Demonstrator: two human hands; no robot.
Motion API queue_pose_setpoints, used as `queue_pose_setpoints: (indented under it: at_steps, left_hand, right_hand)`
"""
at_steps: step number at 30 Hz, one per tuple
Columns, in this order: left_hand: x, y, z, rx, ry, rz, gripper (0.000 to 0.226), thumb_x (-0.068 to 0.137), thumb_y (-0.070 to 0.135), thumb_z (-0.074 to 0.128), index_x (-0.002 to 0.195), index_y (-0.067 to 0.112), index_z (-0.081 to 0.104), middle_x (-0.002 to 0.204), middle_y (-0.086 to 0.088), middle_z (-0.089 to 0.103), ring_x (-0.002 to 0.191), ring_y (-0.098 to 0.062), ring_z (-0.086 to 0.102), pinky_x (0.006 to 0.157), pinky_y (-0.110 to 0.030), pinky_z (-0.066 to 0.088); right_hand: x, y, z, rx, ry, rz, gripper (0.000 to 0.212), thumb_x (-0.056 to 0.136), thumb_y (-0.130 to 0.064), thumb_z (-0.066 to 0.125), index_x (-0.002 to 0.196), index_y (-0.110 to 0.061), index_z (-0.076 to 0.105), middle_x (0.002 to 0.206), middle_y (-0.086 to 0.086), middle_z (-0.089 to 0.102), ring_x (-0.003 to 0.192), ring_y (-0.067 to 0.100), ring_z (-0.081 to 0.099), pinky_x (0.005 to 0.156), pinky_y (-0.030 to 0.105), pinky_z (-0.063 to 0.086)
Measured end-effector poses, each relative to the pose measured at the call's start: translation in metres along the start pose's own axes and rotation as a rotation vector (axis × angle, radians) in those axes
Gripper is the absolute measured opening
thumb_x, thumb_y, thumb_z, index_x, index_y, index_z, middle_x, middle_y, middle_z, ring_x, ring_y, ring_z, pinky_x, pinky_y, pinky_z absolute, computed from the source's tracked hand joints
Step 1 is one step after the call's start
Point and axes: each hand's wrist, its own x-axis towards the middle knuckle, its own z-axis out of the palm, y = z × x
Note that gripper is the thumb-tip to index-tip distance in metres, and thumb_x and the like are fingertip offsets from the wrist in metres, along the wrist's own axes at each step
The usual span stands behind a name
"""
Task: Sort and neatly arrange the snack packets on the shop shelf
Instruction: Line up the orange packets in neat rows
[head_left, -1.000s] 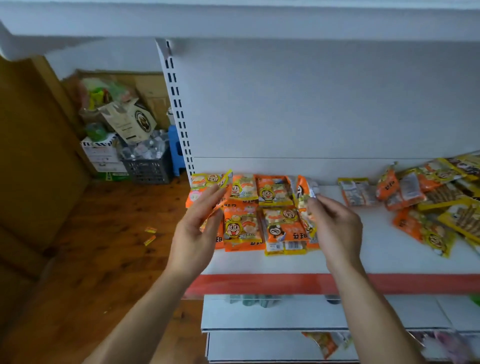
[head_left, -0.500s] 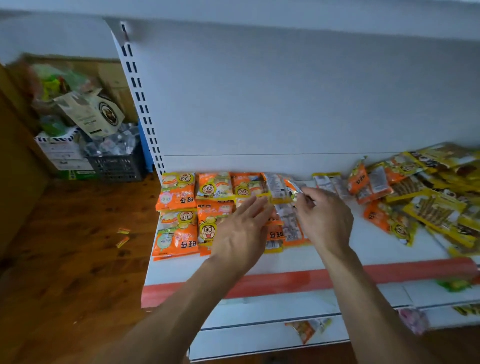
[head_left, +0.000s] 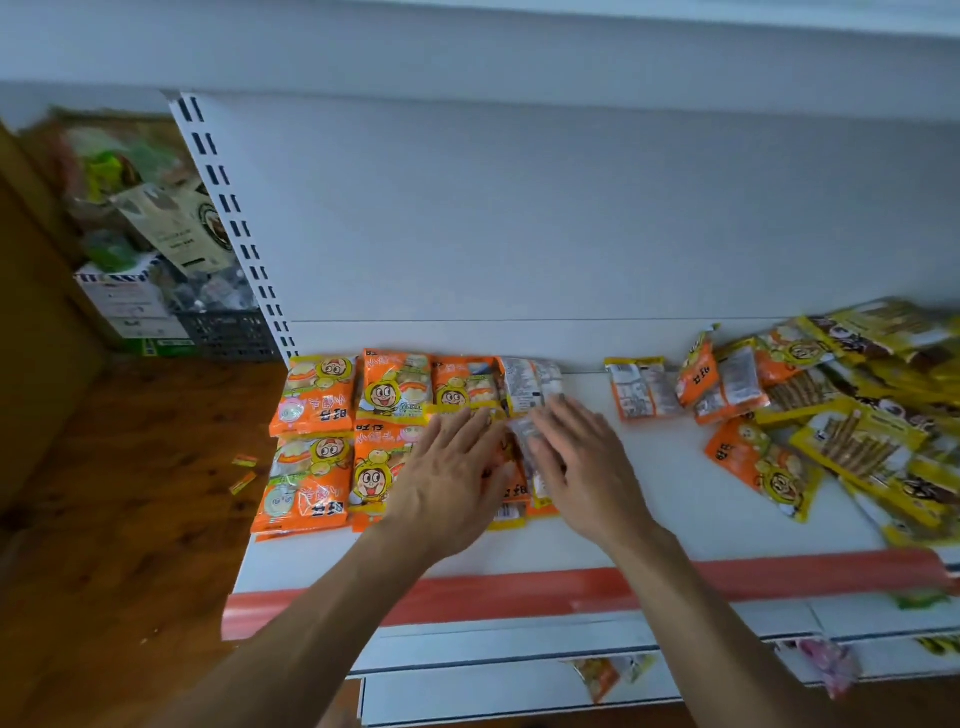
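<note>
Orange packets (head_left: 317, 395), left hand (head_left: 447, 478), right hand (head_left: 582, 473) flat

Head camera looks forward and down, close over the white shelf (head_left: 675, 519).

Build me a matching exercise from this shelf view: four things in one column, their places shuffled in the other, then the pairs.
Things
1. left hand
2. yellow packets
3. red strip
4. dark crate

Places
a. along the front edge of the shelf
b. off the shelf, to its left
c. flat on the tidy orange packets
d. heaped at the shelf's right end

Pairs: 1-c, 2-d, 3-a, 4-b
</note>
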Motion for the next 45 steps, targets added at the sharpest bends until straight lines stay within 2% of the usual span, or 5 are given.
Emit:
queue_pose_setpoints:
  at_steps: [5, 11, 17, 29, 45]
  left_hand:
    - [-0.007, 0.004, 0.005, -0.037, 0.029, -0.010, 0.060, 0.102, 0.046, 0.028, 0.152, 0.013, 0.029, 0.160, -0.005, 0.023, 0.150, -0.021, 0.012, 0.123, -0.041, 0.007]
    - [-0.007, 0.004, 0.006, 0.062, -0.069, -0.024, 0.064, 0.101, 0.050, 0.016, 0.155, 0.018, 0.005, 0.163, 0.000, -0.001, 0.150, -0.016, -0.008, 0.122, -0.036, -0.002]
    - [-0.002, 0.001, 0.003, 0.037, -0.083, -0.013, 0.063, 0.102, 0.050, 0.023, 0.155, 0.017, 0.015, 0.163, -0.001, 0.009, 0.151, -0.016, -0.001, 0.123, -0.035, -0.003]
    - [0.022, 0.014, -0.044, 0.046, -0.084, 0.023, 0.047, 0.096, 0.054, 0.040, 0.125, 0.023, 0.061, 0.127, 0.002, 0.063, 0.119, -0.021, 0.056, 0.100, -0.033, 0.039]
    - [0.099, 0.118, 0.005, -0.062, -0.186, 0.116, 0.051, 0.093, 0.057, 0.047, 0.139, 0.035, 0.048, 0.145, 0.011, 0.049, 0.131, -0.016, 0.047, 0.104, -0.032, 0.037]
  right_hand:
    - [0.000, -0.008, 0.007, -0.085, 0.090, 0.132, 0.048, 0.101, -0.043, 0.040, 0.142, -0.020, 0.051, 0.150, 0.004, 0.045, 0.133, 0.028, 0.042, 0.098, 0.043, 0.040]
    - [0.009, -0.010, 0.019, -0.116, -0.073, 0.183, 0.057, 0.102, -0.049, 0.017, 0.155, -0.029, 0.020, 0.164, -0.003, 0.013, 0.151, 0.021, 0.005, 0.120, 0.049, 0.006]
    - [0.011, -0.009, 0.017, -0.068, -0.115, 0.175, 0.056, 0.102, -0.050, 0.016, 0.155, -0.029, 0.018, 0.164, -0.003, 0.011, 0.151, 0.020, 0.001, 0.121, 0.050, 0.005]
    - [0.020, -0.009, -0.035, -0.025, -0.066, 0.291, 0.035, 0.094, -0.044, 0.051, 0.121, -0.023, 0.059, 0.118, 0.003, 0.059, 0.115, 0.029, 0.050, 0.083, 0.036, 0.043]
    - [-0.053, 0.126, -0.052, -0.116, 0.064, 0.490, 0.056, 0.095, -0.041, 0.053, 0.145, -0.020, 0.040, 0.151, 0.007, 0.036, 0.142, 0.028, 0.025, 0.116, 0.042, 0.021]
